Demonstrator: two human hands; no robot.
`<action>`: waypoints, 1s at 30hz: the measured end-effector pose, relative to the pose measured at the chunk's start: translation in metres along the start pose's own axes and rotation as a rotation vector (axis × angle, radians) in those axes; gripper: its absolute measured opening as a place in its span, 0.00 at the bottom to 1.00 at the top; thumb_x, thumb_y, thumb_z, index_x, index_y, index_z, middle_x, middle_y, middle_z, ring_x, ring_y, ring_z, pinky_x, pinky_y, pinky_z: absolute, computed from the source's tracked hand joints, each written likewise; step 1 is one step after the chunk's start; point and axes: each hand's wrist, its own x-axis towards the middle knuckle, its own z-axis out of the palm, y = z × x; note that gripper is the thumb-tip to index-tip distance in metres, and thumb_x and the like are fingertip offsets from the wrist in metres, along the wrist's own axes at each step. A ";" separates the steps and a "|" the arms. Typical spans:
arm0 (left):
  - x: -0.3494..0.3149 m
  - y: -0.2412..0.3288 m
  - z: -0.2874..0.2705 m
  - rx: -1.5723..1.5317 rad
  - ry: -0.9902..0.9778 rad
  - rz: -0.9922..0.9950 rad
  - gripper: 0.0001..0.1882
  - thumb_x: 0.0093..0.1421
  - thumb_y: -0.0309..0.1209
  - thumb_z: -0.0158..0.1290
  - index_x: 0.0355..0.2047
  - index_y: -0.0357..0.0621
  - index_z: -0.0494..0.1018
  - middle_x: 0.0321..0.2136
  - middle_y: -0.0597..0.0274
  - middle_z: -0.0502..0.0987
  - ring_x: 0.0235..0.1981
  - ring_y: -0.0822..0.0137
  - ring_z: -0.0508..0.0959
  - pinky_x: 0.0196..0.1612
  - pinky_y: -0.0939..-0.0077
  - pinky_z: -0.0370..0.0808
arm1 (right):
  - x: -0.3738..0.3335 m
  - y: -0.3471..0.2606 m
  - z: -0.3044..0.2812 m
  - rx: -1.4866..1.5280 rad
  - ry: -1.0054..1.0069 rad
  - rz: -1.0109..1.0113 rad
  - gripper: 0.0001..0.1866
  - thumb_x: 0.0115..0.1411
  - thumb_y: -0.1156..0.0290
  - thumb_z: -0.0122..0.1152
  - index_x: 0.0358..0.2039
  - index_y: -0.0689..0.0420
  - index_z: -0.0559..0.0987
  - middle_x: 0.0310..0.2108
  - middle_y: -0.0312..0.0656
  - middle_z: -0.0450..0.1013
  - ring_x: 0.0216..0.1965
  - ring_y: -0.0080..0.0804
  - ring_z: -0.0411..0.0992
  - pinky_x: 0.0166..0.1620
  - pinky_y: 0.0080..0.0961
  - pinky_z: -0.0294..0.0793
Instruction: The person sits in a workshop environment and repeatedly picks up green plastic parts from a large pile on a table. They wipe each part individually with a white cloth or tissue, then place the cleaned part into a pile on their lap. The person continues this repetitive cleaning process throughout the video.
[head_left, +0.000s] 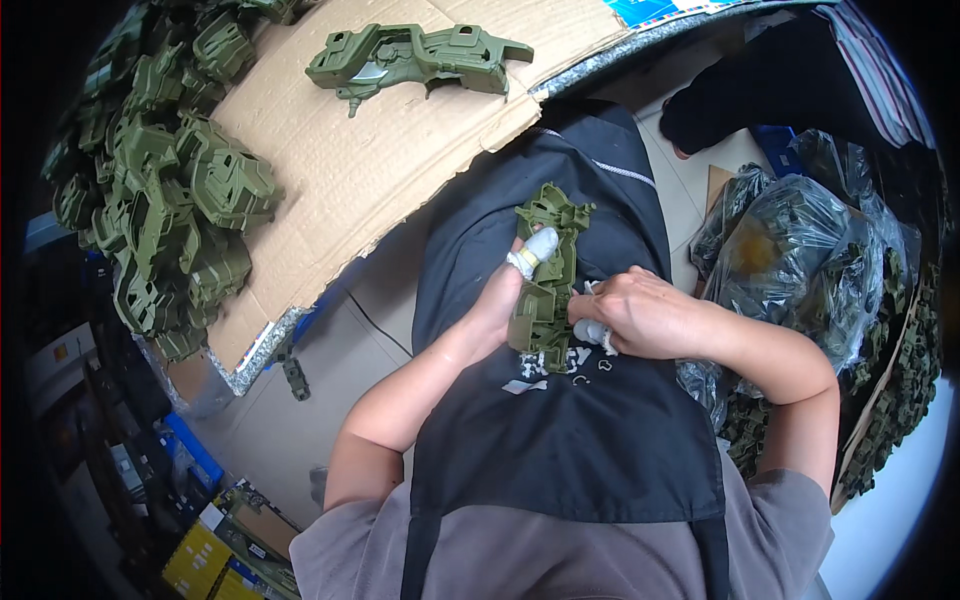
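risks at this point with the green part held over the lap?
1. The green moulded part is held over the black apron, off the cardboard sheet; a slip could drop it to the floor.
2. The left hand and right hand crowd its lower end; the taped thumb could get nicked.

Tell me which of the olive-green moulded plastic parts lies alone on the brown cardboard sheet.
The long olive-green moulded plastic part at the top, flat on the brown cardboard sheet. The others are heaped in a pile at the left, or held in both hands.
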 end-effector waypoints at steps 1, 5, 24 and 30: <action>0.003 -0.002 -0.001 -0.022 0.014 0.007 0.16 0.65 0.39 0.35 0.48 0.46 0.60 0.34 0.56 0.72 0.31 0.63 0.78 0.34 0.69 0.78 | 0.001 0.001 -0.002 0.006 -0.013 -0.005 0.10 0.40 0.82 0.53 0.28 0.64 0.72 0.18 0.50 0.72 0.26 0.46 0.73 0.30 0.37 0.72; 0.003 0.001 -0.004 0.023 -0.043 -0.025 0.16 0.65 0.37 0.35 0.51 0.48 0.58 0.34 0.57 0.72 0.31 0.63 0.77 0.33 0.68 0.78 | -0.003 0.003 0.003 0.010 0.021 -0.022 0.10 0.40 0.83 0.53 0.28 0.64 0.72 0.18 0.49 0.71 0.26 0.45 0.73 0.29 0.36 0.72; -0.023 0.004 0.009 0.189 0.106 0.257 0.25 0.63 0.45 0.41 0.51 0.38 0.62 0.43 0.58 0.72 0.43 0.62 0.74 0.46 0.68 0.73 | 0.004 -0.017 -0.074 -0.183 -0.144 -0.203 0.21 0.45 0.73 0.57 0.44 0.52 0.75 0.24 0.49 0.73 0.29 0.45 0.73 0.34 0.39 0.71; -0.077 0.059 -0.001 0.461 0.090 0.960 0.26 0.62 0.48 0.38 0.52 0.41 0.62 0.42 0.50 0.72 0.34 0.56 0.77 0.40 0.57 0.75 | 0.123 0.029 -0.113 -0.282 0.809 -0.310 0.32 0.46 0.64 0.62 0.53 0.52 0.65 0.48 0.54 0.61 0.47 0.53 0.63 0.48 0.41 0.66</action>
